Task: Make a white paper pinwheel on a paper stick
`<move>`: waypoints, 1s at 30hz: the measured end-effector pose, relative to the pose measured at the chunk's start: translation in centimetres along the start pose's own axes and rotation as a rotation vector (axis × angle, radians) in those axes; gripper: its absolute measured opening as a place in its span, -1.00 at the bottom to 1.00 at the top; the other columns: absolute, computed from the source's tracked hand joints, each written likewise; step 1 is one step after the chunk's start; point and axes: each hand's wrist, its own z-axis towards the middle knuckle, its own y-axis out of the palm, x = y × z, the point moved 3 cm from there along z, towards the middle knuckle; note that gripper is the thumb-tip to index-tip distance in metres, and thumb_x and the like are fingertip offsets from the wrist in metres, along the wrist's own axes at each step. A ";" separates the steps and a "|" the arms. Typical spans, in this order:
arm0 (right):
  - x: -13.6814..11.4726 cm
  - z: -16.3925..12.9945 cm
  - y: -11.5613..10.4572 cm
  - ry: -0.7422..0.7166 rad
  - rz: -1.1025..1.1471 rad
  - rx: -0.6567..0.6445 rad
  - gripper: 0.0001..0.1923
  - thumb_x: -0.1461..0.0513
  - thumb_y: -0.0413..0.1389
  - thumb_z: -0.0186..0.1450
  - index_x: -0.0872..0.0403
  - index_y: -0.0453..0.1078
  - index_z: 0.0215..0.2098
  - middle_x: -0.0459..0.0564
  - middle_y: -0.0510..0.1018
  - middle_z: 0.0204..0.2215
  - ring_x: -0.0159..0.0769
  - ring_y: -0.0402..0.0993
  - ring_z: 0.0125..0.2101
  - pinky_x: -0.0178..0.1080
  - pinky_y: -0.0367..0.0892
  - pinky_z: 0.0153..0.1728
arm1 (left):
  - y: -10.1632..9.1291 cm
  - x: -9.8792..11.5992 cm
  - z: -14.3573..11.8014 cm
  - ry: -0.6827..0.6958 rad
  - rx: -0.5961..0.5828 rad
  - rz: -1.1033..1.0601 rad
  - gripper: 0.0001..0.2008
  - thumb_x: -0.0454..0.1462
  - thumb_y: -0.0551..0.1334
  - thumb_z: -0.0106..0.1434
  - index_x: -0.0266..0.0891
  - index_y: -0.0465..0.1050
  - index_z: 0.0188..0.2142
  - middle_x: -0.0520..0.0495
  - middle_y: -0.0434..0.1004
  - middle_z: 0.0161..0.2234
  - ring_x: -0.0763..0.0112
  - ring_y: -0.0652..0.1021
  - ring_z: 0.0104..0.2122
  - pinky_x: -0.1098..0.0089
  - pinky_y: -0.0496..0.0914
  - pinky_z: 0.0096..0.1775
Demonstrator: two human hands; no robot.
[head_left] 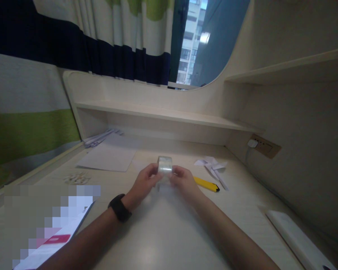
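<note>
A roll of clear tape (165, 164) stands upright over the desk, held between both hands. My left hand (144, 183), below a black wristwatch, is closed on the roll's left side. My right hand (186, 182) has its fingers closed at the roll's right side; some blur hides whether it also pinches the loose tape end. Just right of that hand lies a yellow utility knife (207, 184), its near end partly behind the hand. A folded white paper pinwheel (212, 165) rests beyond the knife.
White paper sheets (109, 152) lie at the back left, near a small pile of pale bits (76, 178). A partly pixelated screen or sheet (56, 239) is at the front left. A white box-like object (295, 234) sits at right, below a wall socket (266, 146) with a plugged cable.
</note>
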 end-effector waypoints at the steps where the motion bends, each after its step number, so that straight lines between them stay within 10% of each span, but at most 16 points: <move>1: 0.0 0.1 -0.1 0.006 0.046 0.005 -0.75 0.16 0.27 0.03 0.13 0.45 -0.37 -0.21 0.31 -0.67 -0.52 0.13 -0.67 -0.38 0.00 -0.62 | 0.1 0.0 0.0 0.019 -0.016 0.041 -0.78 -0.18 0.22 0.18 -0.27 0.44 -0.22 -0.06 0.47 -0.32 0.42 0.43 -0.40 0.48 0.29 -0.48; 12: -1.1 0.3 -0.9 0.158 0.463 0.025 -0.73 0.25 0.34 -0.02 0.14 0.35 -0.46 -0.26 0.21 -0.67 -0.60 -0.02 -0.71 -0.44 -0.07 -0.70 | 0.2 -1.0 -0.2 0.124 -0.143 0.300 -0.79 -0.18 0.17 0.24 -0.18 0.45 -0.17 -0.08 0.52 -0.22 0.30 0.49 -0.24 0.35 0.39 -0.24; 30: -1.0 -0.3 -0.3 0.137 0.260 -0.155 -0.77 0.17 0.30 0.10 0.15 0.43 -0.39 -0.13 0.40 -0.63 -0.48 0.27 -0.62 -0.40 0.15 -0.58 | 1.0 0.0 -0.7 -0.128 -0.031 -0.139 -0.70 -0.04 0.16 0.25 -0.25 0.30 -0.38 -0.02 0.39 -0.40 0.39 0.47 -0.40 0.40 0.46 -0.47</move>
